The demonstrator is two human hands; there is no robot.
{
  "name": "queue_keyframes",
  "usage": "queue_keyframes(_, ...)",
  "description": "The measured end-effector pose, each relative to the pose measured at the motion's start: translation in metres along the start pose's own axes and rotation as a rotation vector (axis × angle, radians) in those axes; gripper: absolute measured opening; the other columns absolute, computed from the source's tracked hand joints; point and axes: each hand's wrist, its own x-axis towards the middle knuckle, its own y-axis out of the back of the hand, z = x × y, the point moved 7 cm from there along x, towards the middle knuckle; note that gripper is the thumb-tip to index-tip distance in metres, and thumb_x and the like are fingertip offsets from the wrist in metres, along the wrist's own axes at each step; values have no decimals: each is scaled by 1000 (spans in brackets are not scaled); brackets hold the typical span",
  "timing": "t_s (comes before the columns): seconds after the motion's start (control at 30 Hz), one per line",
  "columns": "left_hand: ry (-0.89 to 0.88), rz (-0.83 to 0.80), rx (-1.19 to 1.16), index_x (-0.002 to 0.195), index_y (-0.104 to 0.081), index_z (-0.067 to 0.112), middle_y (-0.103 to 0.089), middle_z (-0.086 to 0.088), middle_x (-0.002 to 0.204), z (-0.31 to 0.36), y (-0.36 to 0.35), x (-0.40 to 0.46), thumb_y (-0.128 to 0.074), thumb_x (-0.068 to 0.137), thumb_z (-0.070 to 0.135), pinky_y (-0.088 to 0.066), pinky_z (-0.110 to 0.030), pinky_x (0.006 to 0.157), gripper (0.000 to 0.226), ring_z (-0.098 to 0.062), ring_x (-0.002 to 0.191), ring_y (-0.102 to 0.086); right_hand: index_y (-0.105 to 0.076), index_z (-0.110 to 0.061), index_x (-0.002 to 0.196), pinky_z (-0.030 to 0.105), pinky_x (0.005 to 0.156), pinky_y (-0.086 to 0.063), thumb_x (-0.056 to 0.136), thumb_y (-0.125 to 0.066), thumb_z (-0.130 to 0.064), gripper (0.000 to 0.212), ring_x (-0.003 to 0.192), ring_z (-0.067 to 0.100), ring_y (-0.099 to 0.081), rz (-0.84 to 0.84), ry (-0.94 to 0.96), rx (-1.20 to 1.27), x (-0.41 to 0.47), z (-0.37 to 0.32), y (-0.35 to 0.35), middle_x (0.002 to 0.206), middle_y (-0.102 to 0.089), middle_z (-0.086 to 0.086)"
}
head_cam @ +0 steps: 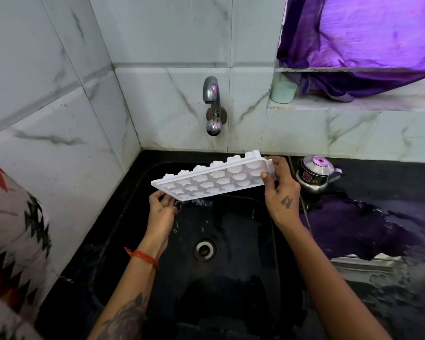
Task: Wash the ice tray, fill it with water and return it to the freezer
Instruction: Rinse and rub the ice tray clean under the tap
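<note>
Black sink (231, 278), tap (212, 94) above. Ice tray (211, 177) held over basin, long axis left-low to right-high; left hand (161, 209) pinches low end, right hand (280, 190) grips high end.

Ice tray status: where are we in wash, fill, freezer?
Mid-wash, by the look of it. Both hands hold the white ice tray tilted over the black sink, left hand at the low end, right hand at the high end; water seems to drip off the low edge. No stream shows at the tap. The cavities look unfilled. Filling and the freezer trip remain.
</note>
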Motion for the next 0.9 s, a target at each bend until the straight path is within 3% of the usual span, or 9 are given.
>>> queue_keyframes(0.17,-6,-17,-10,134,-25,4,-44,-13,144,-3,-2,6,-27,84,-24,-44,-21,88,58,-19,133,-43,-56,-2,112,11,58,-33,88,-53,-3,24,69,21,-53,34,25,-12,-1,-2,-2,86,-61,5)
queue_keyframes(0.37,-14,-34,13,133,-23,4,-42,-14,145,-7,0,15,-27,84,-23,-38,-27,102,56,-20,135,-40,-55,-1,117,16,71,-40,89,-52,-2,28,84,16,-59,64,52,-14,-2,-1,-9,111,-67,9)
queue_keyframes(0.5,-25,-46,21,122,-25,11,-44,-11,141,-7,0,21,-25,85,-23,-41,-14,81,50,-18,133,-42,-56,0,121,2,72,-38,90,-51,-1,31,81,2,-51,95,94,-30,-3,-5,-13,104,-64,2)
queue_keyframes(0.57,-29,-53,21,116,-25,14,-43,-12,142,-9,1,26,-25,85,-23,-40,-15,82,48,-18,133,-41,-55,-9,119,7,80,-42,90,-51,3,32,90,6,-56,103,123,-10,-4,-9,-15,108,-64,2)
queue_keyframes(0.63,-33,-51,29,114,-25,13,-44,-12,142,-10,2,29,-25,84,-24,-40,-16,84,47,-19,133,-41,-50,-20,111,20,91,-45,90,-50,4,33,111,17,-59,94,134,5,-5,-12,-17,116,-62,0)
queue_keyframes(0.7,-31,-55,25,114,-25,13,-43,-13,142,-12,2,31,-25,83,-25,-40,-20,92,49,-20,135,-40,-48,-22,109,20,95,-43,90,-49,3,32,118,18,-55,81,118,-1,-7,-11,-20,121,-60,-1)
queue_keyframes(0.8,1,-60,25,123,-27,11,-41,-15,144,-14,1,32,-30,83,-24,-35,-32,106,53,-21,135,-39,-54,-12,117,7,80,-40,90,-50,-1,29,94,13,-59,76,61,-40,-11,-3,-22,116,-65,6)
queue_keyframes(0.9,10,-48,73,136,-28,8,-48,-13,135,-12,3,32,-40,86,-18,-44,-27,95,58,-18,119,-50,-56,-6,117,22,65,-38,91,-53,-2,27,74,17,-55,51,-23,-95,-16,5,-23,92,-64,6)
